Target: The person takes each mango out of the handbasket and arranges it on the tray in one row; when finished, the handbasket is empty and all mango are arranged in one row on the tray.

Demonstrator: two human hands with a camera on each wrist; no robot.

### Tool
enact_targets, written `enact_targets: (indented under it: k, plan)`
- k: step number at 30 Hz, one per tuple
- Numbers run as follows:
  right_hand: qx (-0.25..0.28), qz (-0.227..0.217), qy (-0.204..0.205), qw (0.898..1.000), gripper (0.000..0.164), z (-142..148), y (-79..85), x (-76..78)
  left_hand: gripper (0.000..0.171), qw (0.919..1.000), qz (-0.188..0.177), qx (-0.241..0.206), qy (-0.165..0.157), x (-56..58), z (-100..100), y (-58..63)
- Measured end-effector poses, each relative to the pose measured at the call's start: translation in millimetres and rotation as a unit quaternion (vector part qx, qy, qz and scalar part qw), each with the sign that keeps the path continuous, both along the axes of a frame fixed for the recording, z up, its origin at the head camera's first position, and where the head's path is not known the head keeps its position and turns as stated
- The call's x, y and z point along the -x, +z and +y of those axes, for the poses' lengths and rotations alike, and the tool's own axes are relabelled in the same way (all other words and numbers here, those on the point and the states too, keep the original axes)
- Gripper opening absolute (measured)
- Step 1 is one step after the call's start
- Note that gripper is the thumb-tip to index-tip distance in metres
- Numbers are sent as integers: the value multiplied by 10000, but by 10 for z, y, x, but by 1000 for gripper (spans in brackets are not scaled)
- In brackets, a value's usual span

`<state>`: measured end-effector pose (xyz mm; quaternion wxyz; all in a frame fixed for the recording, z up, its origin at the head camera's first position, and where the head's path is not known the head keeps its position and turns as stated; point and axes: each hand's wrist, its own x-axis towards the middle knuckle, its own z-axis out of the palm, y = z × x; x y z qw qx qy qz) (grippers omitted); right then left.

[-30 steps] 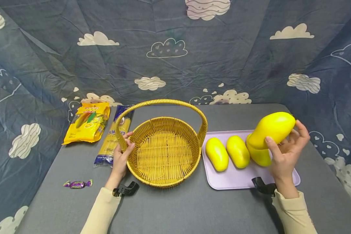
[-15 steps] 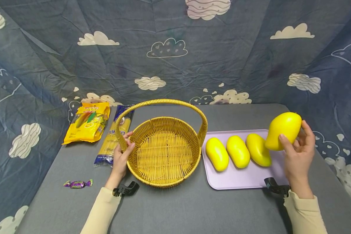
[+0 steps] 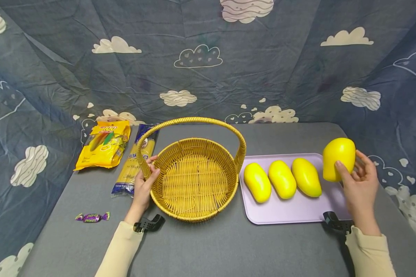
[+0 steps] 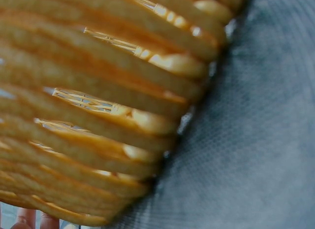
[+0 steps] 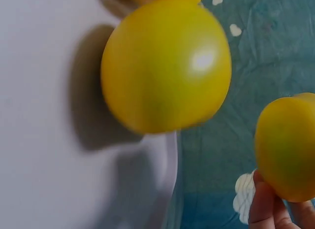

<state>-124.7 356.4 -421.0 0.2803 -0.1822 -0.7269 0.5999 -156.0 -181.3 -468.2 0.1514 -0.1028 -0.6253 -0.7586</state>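
In the head view my right hand (image 3: 362, 188) grips a yellow mango (image 3: 339, 159) between thumb and fingers, held up over the right end of the lilac tray (image 3: 280, 213). The right wrist view shows the same held mango (image 5: 286, 150) at its right edge, with fingertips beneath it. Three more mangoes lie side by side on the tray: a left one (image 3: 257, 182), a middle one (image 3: 282, 179) and a right one (image 3: 306, 177). My left hand (image 3: 143, 186) holds the left side of a round wicker basket (image 3: 194, 184), near the foot of its arched handle. Nothing lies inside the basket.
A yellow candy bag (image 3: 104, 146) and a blue-ended pack of spaghetti (image 3: 128, 175) lie behind and left of the basket, the pack partly behind the left hand. One purple-wrapped candy (image 3: 92, 218) lies at the front left. A cloud-patterned cloth (image 3: 201, 84) hangs behind the grey table (image 3: 201, 250).
My right hand has carried the mango rightward, off from over the rightmost lying mango, and turned it more upright. The left hand and basket have stayed in place.
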Motion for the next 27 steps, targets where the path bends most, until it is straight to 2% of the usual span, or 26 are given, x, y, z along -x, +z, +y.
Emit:
enact_targets:
  k: [4, 7, 10, 14, 20, 27]
  plan:
    - [-650, -730, -136, 9951, 59, 146, -88, 30, 14, 10000, -8, 5, 6, 0, 1, -2]
    - [-1057, -1180, -145, 9873, 60, 240, -159, 47, 14, 10000, -2, 4, 4, 2, 1, -1]
    - [-1425, -1594, -132, 9768, 63, 279, -199, 55, 15, 10000, 3, 9, 10, 4, -1, -1]
    - [-1794, -2040, 0, 9624, 69, 246, -162, 48, 15, 10000, -9, 16, 13, 0, -3, 1]
    - [-1956, -2368, 170, 9515, 75, 160, -86, 39, 13, 10000, -20, 12, 25, -6, -6, 2]
    - [-2060, -2617, 494, 9416, 78, 152, -73, 30, 14, 10000, -39, 28, 6, 1, -5, 1]
